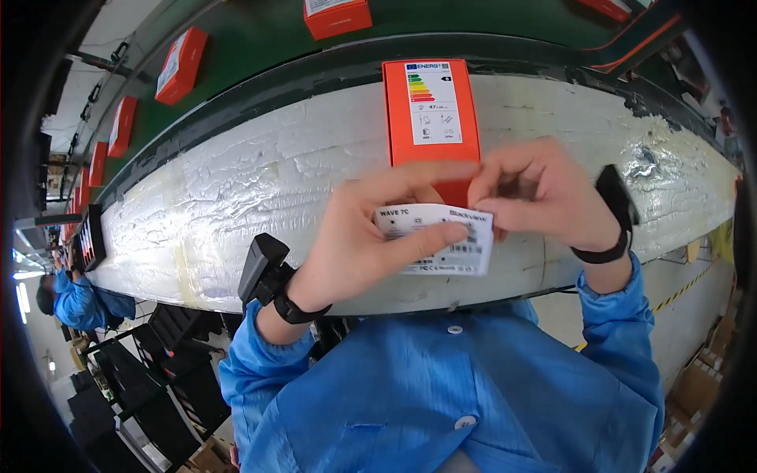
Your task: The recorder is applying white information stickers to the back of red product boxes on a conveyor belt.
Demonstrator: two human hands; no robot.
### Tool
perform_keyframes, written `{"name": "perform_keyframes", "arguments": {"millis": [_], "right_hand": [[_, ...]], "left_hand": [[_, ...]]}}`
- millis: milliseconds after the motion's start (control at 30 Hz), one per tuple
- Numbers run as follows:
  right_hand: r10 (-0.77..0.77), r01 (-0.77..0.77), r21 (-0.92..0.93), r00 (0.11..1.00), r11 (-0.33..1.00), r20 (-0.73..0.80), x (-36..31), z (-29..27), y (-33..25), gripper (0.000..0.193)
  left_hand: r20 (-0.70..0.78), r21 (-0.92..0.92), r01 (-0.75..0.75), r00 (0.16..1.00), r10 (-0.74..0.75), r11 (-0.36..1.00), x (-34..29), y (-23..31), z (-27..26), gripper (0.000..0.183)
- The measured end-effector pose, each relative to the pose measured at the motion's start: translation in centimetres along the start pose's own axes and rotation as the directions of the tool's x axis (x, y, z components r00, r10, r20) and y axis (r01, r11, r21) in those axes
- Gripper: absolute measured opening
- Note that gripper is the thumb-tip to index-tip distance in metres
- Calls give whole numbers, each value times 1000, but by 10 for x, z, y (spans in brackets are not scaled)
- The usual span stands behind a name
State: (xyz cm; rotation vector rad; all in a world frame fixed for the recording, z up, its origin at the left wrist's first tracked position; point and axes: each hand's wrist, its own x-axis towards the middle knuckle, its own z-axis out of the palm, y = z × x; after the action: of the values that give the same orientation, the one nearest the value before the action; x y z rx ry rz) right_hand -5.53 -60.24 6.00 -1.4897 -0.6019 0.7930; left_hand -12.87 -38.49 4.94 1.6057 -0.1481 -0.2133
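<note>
A white printed label (476, 256) with rows of small symbols is in my left hand (371, 229), its thumb pressed flat across the label's face. At the label's right edge, the fingers of my right hand (544, 193) are closed in a pinch by its upper corner. Just beyond both hands an orange box (473, 118) lies on the worktop, its near end partly hidden behind my fingers. A white energy-rating sticker (436, 122) with coloured bars is on the box's top face. Each wrist wears a black strap with a black device.
The worktop (260, 197) is covered in wrinkled silvery film. Behind it runs a green conveyor (252, 39) carrying several orange boxes (181, 67). A black tray (92, 238) stands at the far left, near another person in blue (83, 299). Dark racks (150, 378) are at lower left.
</note>
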Motion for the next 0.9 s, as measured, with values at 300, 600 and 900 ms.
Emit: {"name": "perform_keyframes", "arguments": {"millis": [300,600,900], "right_hand": [[-329,292,-444,944,847,-6,7,25,15,7],[-596,313,-685,773,658,-219,-2,-2,38,42],[-567,326,-780,822,534,-45,-11,-3,49,55]], "left_hand": [[-224,-25,-8,975,2,1000,-29,-10,-14,31],[-861,264,775,458,-222,574,-264,-70,-100,39],[-863,449,496,457,216,743,-167,-61,-78,21]]}}
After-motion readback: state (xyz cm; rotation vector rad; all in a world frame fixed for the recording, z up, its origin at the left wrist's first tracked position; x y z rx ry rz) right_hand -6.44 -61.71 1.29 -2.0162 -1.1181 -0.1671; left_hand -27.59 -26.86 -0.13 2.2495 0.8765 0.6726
